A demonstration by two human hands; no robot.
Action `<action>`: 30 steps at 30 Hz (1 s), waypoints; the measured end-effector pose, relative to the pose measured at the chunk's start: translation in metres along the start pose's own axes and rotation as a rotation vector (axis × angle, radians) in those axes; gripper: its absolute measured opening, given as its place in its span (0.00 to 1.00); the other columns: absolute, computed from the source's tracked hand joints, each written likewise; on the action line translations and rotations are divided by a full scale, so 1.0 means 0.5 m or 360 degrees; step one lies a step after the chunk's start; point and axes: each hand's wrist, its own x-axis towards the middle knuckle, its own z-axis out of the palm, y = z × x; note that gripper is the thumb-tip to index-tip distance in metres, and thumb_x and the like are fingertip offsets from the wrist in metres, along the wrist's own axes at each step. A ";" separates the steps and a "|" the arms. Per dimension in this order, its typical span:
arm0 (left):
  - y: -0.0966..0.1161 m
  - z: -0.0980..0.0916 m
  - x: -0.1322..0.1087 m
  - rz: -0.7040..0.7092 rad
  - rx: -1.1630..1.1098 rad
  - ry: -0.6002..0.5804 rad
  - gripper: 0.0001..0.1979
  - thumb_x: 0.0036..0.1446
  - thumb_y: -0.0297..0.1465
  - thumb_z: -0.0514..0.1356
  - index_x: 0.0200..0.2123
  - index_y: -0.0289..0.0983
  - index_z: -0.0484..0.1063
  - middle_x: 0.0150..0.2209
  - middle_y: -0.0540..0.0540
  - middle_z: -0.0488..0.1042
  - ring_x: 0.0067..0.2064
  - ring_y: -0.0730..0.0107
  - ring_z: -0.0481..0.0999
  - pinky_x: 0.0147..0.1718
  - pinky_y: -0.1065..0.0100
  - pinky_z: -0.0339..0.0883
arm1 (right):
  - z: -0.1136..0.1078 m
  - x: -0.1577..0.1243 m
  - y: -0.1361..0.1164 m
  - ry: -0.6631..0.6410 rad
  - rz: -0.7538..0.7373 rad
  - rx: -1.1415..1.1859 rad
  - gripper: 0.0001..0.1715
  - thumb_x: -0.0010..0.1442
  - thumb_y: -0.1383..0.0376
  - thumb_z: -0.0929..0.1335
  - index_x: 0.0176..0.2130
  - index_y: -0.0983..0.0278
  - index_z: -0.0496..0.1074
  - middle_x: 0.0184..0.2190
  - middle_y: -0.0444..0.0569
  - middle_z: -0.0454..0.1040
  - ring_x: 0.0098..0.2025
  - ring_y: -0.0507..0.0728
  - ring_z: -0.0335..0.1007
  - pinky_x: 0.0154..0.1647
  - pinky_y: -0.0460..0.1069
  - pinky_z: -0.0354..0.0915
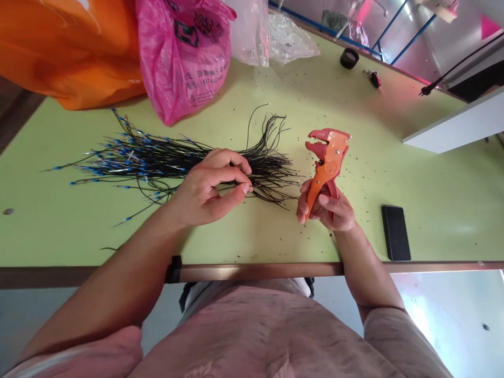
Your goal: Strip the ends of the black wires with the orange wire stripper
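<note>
Since the left hand (208, 189) pinches the bundled black wires (268, 173) between thumb and fingertips, their gripped stretch is hidden. Right hand (326, 210) closes on the orange wire stripper (326, 160), hiding part of its handles (315, 191).

Left hand (207, 188) pinching tightly, right hand (328, 210) curled in a grip

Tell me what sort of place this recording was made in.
Probably a small electrical assembly workshop: a bundle of black wires with blue terminals lies on a green worktable, and an orange wire stripper is in use there.
</note>
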 end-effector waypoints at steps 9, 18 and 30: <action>-0.032 -0.048 -0.011 -0.0521 -0.0306 -0.0800 0.29 0.80 0.51 0.47 0.42 0.41 0.82 0.36 0.44 0.87 0.28 0.65 0.82 0.32 0.65 0.75 | 0.006 0.003 0.000 0.0052 -0.0007 -0.0019 0.25 0.68 0.49 0.79 0.52 0.63 0.75 0.31 0.46 0.82 0.30 0.58 0.85 0.20 0.45 0.54; -0.042 0.028 -0.006 -0.0080 0.0777 -0.0559 0.22 0.78 0.43 0.53 0.47 0.42 0.86 0.46 0.40 0.87 0.49 0.53 0.84 0.43 0.60 0.75 | 0.012 0.004 -0.001 0.0087 -0.0008 -0.0065 0.24 0.68 0.50 0.79 0.52 0.62 0.74 0.31 0.45 0.82 0.31 0.57 0.85 0.21 0.45 0.53; -0.070 0.049 -0.009 0.0189 0.0766 -0.0708 0.17 0.77 0.37 0.58 0.45 0.42 0.88 0.45 0.38 0.85 0.47 0.53 0.81 0.49 0.55 0.76 | 0.018 0.005 0.002 0.0060 -0.0004 -0.0085 0.24 0.67 0.52 0.80 0.53 0.62 0.75 0.32 0.45 0.83 0.31 0.56 0.85 0.22 0.45 0.54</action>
